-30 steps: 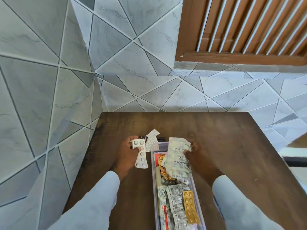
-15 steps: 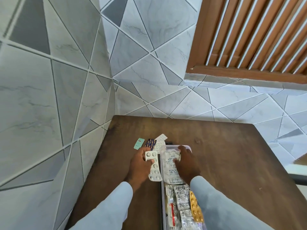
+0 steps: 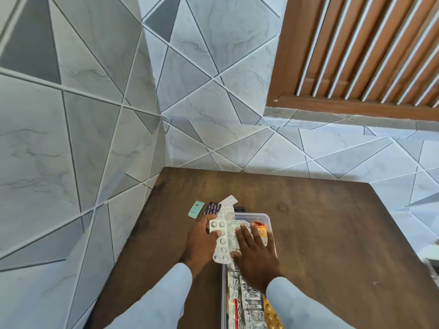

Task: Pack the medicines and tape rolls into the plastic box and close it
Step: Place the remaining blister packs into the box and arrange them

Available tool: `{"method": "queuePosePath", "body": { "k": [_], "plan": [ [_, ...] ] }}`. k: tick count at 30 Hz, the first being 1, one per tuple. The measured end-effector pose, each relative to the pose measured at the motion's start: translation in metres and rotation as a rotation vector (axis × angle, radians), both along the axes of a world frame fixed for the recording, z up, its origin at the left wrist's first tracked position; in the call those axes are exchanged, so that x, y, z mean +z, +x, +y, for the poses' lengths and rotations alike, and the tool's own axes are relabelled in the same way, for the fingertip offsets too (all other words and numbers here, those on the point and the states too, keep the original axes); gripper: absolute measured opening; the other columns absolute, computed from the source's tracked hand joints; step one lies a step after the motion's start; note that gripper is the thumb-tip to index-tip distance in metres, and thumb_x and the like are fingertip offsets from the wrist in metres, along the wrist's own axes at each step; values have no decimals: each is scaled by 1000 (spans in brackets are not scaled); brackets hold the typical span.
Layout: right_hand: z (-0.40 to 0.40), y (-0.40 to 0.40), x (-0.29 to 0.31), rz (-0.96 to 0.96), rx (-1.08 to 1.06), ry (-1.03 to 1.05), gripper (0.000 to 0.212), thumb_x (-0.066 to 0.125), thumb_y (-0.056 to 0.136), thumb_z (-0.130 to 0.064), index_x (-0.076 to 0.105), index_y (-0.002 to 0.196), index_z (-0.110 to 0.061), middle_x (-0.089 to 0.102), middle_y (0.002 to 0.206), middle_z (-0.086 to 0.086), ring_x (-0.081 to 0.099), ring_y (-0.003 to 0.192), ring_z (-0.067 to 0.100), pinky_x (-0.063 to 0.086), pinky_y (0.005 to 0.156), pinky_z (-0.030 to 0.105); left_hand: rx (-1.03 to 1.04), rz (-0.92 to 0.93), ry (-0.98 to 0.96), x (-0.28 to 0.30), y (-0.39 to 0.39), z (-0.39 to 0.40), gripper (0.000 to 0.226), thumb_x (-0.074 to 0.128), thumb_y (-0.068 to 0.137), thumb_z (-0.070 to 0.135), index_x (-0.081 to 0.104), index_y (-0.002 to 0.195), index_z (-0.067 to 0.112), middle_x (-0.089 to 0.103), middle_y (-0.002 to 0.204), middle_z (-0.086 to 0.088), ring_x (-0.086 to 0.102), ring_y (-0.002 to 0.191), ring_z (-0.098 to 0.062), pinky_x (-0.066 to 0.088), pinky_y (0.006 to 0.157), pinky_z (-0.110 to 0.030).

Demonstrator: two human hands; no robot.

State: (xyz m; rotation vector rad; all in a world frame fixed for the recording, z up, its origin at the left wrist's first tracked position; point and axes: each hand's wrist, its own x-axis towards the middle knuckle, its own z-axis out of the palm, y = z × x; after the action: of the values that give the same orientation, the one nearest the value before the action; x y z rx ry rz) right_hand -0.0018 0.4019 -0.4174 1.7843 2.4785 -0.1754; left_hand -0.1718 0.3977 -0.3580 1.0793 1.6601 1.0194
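A clear plastic box (image 3: 267,216) lies open on the brown table (image 3: 332,233), filled with blister strips and foil sachets. My left hand (image 3: 202,241) grips a white blister strip (image 3: 222,243) of round tablets at the box's left edge. My right hand (image 3: 255,252) lies flat with spread fingers, pressing on silver foil strips (image 3: 234,233) inside the box. Beyond the box lie a teal strip (image 3: 196,209), a dark blue strip (image 3: 212,208) and a white blister strip (image 3: 227,205). No tape rolls show.
Tiled walls close in the table's left and far sides. A wooden slatted window (image 3: 356,55) sits above at the right. Bare tabletop spreads to the right of the box.
My right hand lowered the foil strips into the box and now presses them flat. The left hand kept hold of its blister strip and shifted toward the box edge. The camera turned left.
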Motion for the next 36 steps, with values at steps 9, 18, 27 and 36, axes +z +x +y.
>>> {"method": "queuePosePath", "body": {
  "k": [9, 18, 27, 36],
  "plan": [
    [11, -3, 1, 32, 1, -7, 72, 10, 97, -56, 60, 133, -19, 58, 139, 5, 49, 131, 36, 20, 104, 62, 14, 31, 4, 0, 9, 5, 32, 60, 94, 13, 48, 116, 33, 60, 117, 6, 64, 100, -14, 54, 67, -19],
    [2, 35, 26, 371, -183, 153, 47, 33, 93, -24, 56, 133, -15, 60, 135, 6, 51, 129, 31, 34, 110, 50, -73, 50, -30, -9, 21, 10, 37, 54, 95, 2, 54, 125, 24, 62, 119, 0, 62, 101, -11, 56, 67, -18],
    [-36, 78, 8, 648, -347, 61, 32, 45, 96, -28, 60, 124, -30, 60, 126, -5, 54, 118, 18, 38, 106, 34, -355, 224, 16, -19, 90, 0, 45, 61, 90, 4, 56, 133, 20, 59, 132, 0, 60, 109, -15, 51, 87, -17],
    [-54, 66, 16, 249, -293, -81, 46, 31, 98, -51, 35, 143, -40, 19, 161, -4, 13, 148, 24, 11, 119, 48, -589, 1052, 254, -26, 75, -10, 38, 42, 100, 35, 50, 137, 31, 43, 141, 4, 37, 125, -20, 31, 107, -35]
  ]
}}
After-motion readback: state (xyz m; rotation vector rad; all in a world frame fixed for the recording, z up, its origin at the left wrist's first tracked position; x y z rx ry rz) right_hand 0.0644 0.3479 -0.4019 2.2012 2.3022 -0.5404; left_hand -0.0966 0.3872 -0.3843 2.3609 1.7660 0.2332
